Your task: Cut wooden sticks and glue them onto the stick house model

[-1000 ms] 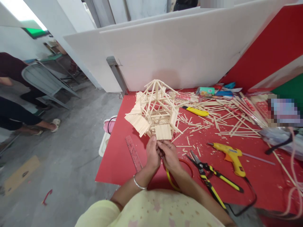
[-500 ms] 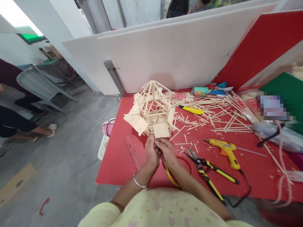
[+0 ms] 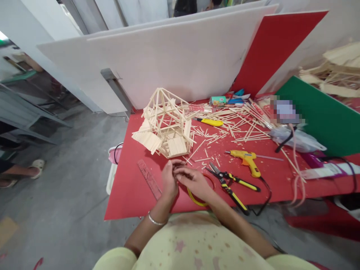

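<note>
My left hand (image 3: 170, 180) and my right hand (image 3: 194, 182) meet over the front of the red table (image 3: 123, 202), fingers curled in against each other. Whatever is between the fingertips is hidden or too small to make out. Just beyond them stands a model house frame (image 3: 168, 116) of thin wooden sticks, with a pointed open roof and slatted panels. A clear ruler (image 3: 149, 179) lies left of my left hand. Beneath my right hand is a yellow and red ring (image 3: 197, 201), partly covered by it.
Right of my hands lie yellow-black snips (image 3: 229, 183) and a yellow glue gun (image 3: 246, 159) with its cord. Behind are a yellow utility knife (image 3: 209, 122) and many loose sticks (image 3: 247, 131). White boards (image 3: 174, 63) rise along the back; a green board (image 3: 317, 116) leans at right.
My view has swung right, so the table scene sits further left. My hands have drawn back slightly from the stick model, and the left fingers have straightened a little.
</note>
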The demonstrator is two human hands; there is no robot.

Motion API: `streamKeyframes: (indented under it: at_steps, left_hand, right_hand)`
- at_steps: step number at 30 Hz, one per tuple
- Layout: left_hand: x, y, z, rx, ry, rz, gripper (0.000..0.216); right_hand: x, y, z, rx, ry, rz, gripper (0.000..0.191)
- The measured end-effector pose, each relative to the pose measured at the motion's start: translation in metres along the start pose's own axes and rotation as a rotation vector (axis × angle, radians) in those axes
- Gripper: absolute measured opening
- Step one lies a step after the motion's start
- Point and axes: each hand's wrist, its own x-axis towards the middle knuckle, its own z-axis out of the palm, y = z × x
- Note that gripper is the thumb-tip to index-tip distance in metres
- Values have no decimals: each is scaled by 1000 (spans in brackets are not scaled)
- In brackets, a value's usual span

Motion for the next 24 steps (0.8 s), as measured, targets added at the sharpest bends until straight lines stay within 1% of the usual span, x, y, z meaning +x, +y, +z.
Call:
streamKeyframes:
  at_steps: [3, 6, 8, 11, 12, 15, 18, 21, 24]
  left_hand:
    - [-2, -1, -4, 39, -46, -5, 42]
    - [-8, 2, -9, 47, -78, -40, 37]
    - [-12, 4, -13, 65, -88, -45, 34]
    - [-18, 7, -19, 90, -98, -37, 32]
    - [-19, 7, -21, 90, -98, -36, 32]
    - [-24, 9, -25, 80, -86, -33, 30]
    - [-28, 8, -31, 94, -76, -18, 29]
    - [-31, 5, -38, 129, -63, -3, 28]
    - [-31, 0, -41, 152, -62, 13, 28]
  right_hand:
    - [-16, -7, -21, -279, -27, -85, 22]
    - [-22, -16, -47, -587, -65, -113, 20]
    - [-16, -23, -65, -861, -129, -97, 21]
    - [7, -30, -85, -1345, -233, -59, 26]
    - [17, -32, -90, -1413, -245, -57, 26]
    - [44, -32, -97, -1489, -268, -82, 27]
    - [59, -31, -96, -1522, -303, -106, 28]
    - [58, -29, -90, -1522, -316, -112, 29]
    - [51, -24, -79, -1494, -289, -97, 34]
